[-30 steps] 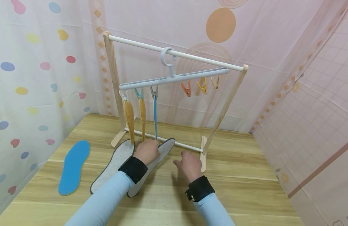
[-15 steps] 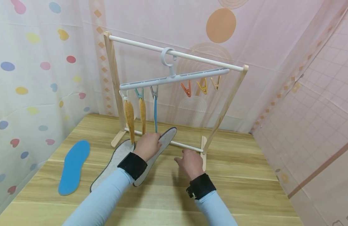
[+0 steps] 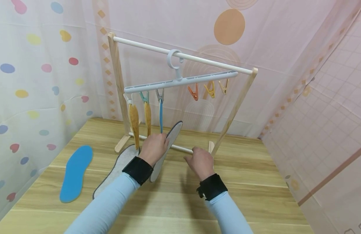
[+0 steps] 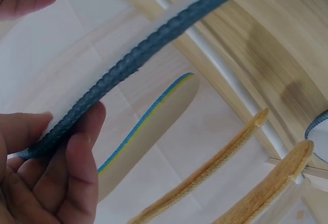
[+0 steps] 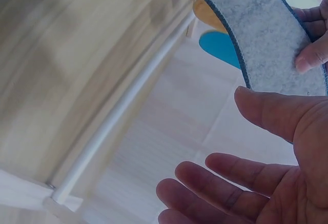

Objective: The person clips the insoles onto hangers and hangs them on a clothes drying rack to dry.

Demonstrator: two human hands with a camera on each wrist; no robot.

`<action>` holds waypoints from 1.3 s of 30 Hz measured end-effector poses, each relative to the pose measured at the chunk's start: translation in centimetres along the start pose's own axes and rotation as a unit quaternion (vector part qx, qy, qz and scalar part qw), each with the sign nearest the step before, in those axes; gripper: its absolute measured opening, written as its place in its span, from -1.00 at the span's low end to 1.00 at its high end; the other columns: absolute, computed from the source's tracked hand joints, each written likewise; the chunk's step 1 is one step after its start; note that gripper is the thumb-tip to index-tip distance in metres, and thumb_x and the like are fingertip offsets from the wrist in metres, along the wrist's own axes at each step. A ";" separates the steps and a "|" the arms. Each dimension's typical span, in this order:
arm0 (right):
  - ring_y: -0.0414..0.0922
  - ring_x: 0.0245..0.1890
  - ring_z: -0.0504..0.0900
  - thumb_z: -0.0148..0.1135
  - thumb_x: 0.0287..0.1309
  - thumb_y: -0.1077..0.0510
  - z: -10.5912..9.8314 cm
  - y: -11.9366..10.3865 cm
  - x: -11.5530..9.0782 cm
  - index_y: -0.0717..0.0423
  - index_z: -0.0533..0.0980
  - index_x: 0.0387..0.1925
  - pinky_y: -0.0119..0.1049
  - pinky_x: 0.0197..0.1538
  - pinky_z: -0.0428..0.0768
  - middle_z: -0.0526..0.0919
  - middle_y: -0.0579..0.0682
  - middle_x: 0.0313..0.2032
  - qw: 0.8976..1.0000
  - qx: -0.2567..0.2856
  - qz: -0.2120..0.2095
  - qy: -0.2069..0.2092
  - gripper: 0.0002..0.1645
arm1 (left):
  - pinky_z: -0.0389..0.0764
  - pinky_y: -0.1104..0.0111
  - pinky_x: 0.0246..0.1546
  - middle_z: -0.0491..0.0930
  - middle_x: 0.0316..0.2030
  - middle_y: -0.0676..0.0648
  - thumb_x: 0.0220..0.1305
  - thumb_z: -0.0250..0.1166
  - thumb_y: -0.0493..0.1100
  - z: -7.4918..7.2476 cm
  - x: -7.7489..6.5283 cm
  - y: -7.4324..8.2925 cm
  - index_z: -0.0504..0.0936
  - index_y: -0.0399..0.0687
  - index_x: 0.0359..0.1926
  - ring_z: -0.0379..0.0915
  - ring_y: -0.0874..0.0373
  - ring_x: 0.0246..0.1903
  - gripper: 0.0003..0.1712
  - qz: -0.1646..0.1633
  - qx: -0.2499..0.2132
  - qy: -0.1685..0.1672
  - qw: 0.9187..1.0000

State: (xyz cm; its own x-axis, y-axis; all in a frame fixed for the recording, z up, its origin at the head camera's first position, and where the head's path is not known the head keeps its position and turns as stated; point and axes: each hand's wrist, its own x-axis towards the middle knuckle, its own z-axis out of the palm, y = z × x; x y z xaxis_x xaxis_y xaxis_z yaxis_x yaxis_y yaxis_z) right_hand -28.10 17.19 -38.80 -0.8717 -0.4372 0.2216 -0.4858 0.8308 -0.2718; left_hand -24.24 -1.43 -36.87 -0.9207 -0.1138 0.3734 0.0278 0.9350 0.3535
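My left hand [image 3: 152, 149] grips a grey felt insole [image 3: 163, 159] with a dark stitched edge, tilted up off the table. In the left wrist view, the thumb and curled fingers pinch that insole's edge [image 4: 136, 56]. My right hand [image 3: 201, 163] is just right of the insole, and in the right wrist view its fingers [image 5: 220, 193] are relaxed around nothing. A second grey insole [image 3: 117, 167] lies on the table, partly hidden by my left arm. Behind the left hand hang two mustard insoles [image 3: 134, 122] and a blue insole [image 3: 161, 115], each from a peg.
A pale blue hanger [image 3: 180, 81] hangs on a wooden rack [image 3: 117, 71]. Orange [image 3: 193, 92], yellow [image 3: 210, 89] and beige [image 3: 223, 86] pegs on its right half hold nothing. Another blue insole [image 3: 76, 175] lies on the table at left. A lower white bar [image 3: 181, 149] crosses behind the hands.
My left hand has lifted the grey insole off the table and turned it more upright. The right hand has moved slightly up and to the right.
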 end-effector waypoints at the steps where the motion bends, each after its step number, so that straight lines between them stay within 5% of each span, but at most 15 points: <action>1: -0.12 -0.55 0.58 0.45 0.09 -0.08 -0.1 0.0 0.1 0.27 0.67 -0.17 -0.22 -0.51 0.56 0.72 0.11 -0.39 1.000 -0.002 -0.004 0.005 -0.51 | 0.40 0.29 -0.67 0.48 -0.65 -0.06 0.39 0.22 -0.24 0.0 0.0 0.0 0.59 -0.25 -0.43 0.41 0.13 -0.68 -0.77 -0.001 -0.003 0.005 1.000; 17: -0.01 -0.47 0.68 0.39 0.17 -0.09 -3.1 -0.3 2.1 0.29 0.67 -0.18 -0.17 -0.45 0.61 0.73 0.14 -0.38 0.998 -0.031 -0.019 0.041 -0.52 | 0.50 0.32 -0.70 0.63 -0.50 -0.22 0.37 0.21 -0.27 -0.5 1.1 0.8 0.59 -0.35 -0.30 0.53 0.08 -0.65 -0.83 -0.015 -0.057 0.042 0.997; 23: -0.14 -0.66 0.48 0.36 0.21 -0.10 -4.8 -0.4 3.0 0.25 0.62 -0.37 -0.25 -0.65 0.42 0.56 0.02 -0.62 0.998 -0.034 -0.018 0.055 -0.56 | 0.44 0.33 -0.72 0.51 -0.63 -0.10 0.36 0.22 -0.26 -1.0 1.4 1.2 0.51 -0.26 -0.39 0.44 0.13 -0.70 -0.82 -0.007 -0.070 0.053 0.996; 34: 0.01 -0.51 0.66 0.28 0.27 -0.09 -7.0 -0.7 4.7 0.29 0.65 -0.16 -0.13 -0.53 0.56 0.71 0.16 -0.37 0.997 -0.030 -0.006 0.072 -0.53 | 0.30 0.40 -0.74 0.33 -0.70 0.02 0.29 0.21 -0.27 -1.1 2.3 1.4 0.43 -0.16 -0.47 0.29 0.21 -0.74 -0.81 -0.012 -0.090 0.061 0.994; 39: -0.05 -0.59 0.57 0.24 0.31 -0.10 -7.9 -1.0 5.6 0.28 0.63 -0.25 -0.16 -0.55 0.53 0.61 0.08 -0.53 0.997 -0.025 -0.007 0.078 -0.54 | 0.28 0.39 -0.72 0.32 -0.69 0.01 0.27 0.20 -0.29 -1.1 2.7 1.4 0.42 -0.15 -0.46 0.27 0.19 -0.74 -0.82 -0.019 -0.094 0.061 0.994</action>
State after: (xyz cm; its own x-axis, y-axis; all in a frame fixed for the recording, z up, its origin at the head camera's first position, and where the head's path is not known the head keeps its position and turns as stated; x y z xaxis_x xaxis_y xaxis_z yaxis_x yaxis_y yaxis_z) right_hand -31.98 16.66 -29.88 -0.8420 -0.3935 0.3690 -0.4906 0.8430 -0.2206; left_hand -26.27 -0.79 -34.39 -0.8685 -0.1983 0.4542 0.0765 0.8518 0.5183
